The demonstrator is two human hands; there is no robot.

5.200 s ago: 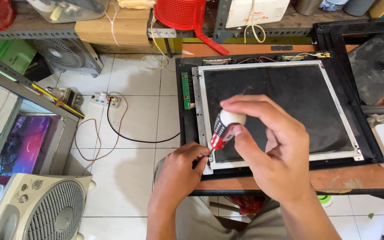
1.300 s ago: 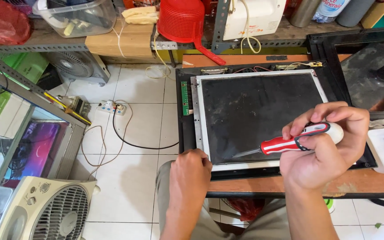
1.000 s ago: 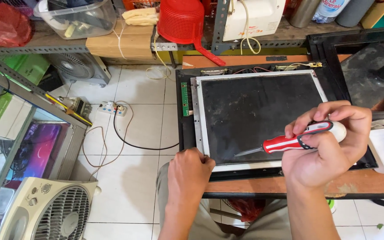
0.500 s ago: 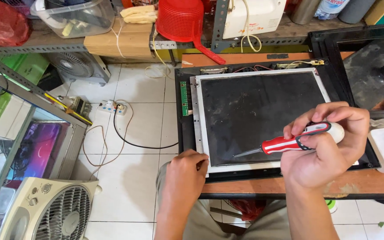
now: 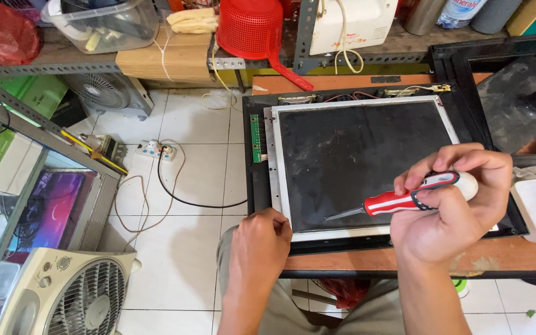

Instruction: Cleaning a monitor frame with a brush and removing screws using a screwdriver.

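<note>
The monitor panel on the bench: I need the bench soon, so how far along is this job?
Done: the panel lies face down in its black frame, metal back and green circuit strip exposed. In hand: the right hand holds a red screwdriver lifted off the panel, while the left hand pinches at the near left corner. Left: the panel sits in the frame; I cannot tell which screws remain.

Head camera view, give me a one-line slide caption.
Right hand holds a red screwdriver over a dark panel; left hand touches its corner.
</note>
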